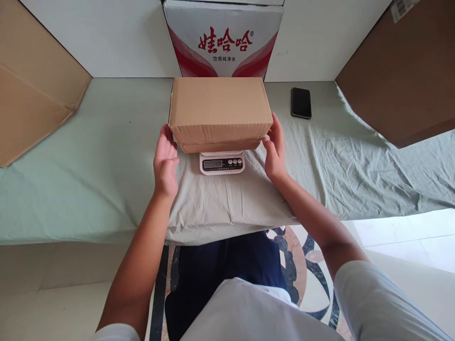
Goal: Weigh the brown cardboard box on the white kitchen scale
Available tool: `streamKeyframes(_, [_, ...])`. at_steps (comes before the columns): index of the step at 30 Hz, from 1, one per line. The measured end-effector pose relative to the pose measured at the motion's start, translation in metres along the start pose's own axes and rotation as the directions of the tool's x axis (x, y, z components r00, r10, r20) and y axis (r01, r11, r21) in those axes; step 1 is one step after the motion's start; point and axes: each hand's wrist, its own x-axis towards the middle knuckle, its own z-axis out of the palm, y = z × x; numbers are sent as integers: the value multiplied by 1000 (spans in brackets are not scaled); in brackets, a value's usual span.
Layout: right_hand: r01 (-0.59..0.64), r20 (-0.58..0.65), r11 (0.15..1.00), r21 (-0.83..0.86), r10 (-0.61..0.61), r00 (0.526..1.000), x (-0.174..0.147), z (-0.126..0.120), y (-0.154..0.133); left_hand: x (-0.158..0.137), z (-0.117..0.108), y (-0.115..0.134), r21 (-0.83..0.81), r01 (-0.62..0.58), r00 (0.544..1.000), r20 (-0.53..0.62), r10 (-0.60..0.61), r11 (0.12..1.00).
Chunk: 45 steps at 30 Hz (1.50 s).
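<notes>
On the scale (222,163): one closed cardboard box (219,111), resting. Our left hand (165,162) and right hand (274,150) flank its ends, fingers apart, gripping nothing. Step, we judge: weighing; next calls for reading the display in front. Phone (301,102) right of the box.

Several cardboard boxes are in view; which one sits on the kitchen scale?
The plain brown closed box between both hands, resting on the white scale. The printed red-and-white carton stands behind it.

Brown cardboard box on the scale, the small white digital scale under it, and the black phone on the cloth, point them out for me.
Brown cardboard box (219,103), head view, middle of its top face.
Small white digital scale (222,164), head view, front panel beside the display.
Black phone (301,102), head view, centre of its screen.
</notes>
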Motion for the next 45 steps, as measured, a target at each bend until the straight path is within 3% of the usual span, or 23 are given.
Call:
streamKeyframes(9, [-111, -65, 990, 86, 117, 991, 6, -4, 14, 2, -9, 4, 15, 34, 995, -98, -32, 999])
streamKeyframes(15, [-82, -43, 994, 75, 85, 995, 5, -4, 19, 2, -9, 7, 21, 47, 992, -120, -44, 999])
streamKeyframes(22, [-127, -98, 980, 154, 143, 985, 8, -1, 17, 1, -10, 7, 9, 38, 992, -118, -36, 999])
streamKeyframes(45, [-113, -105, 960, 255, 144, 984, 10, -3, 16, 2, -19, -1, 4, 5, 996, -90, -5, 1000])
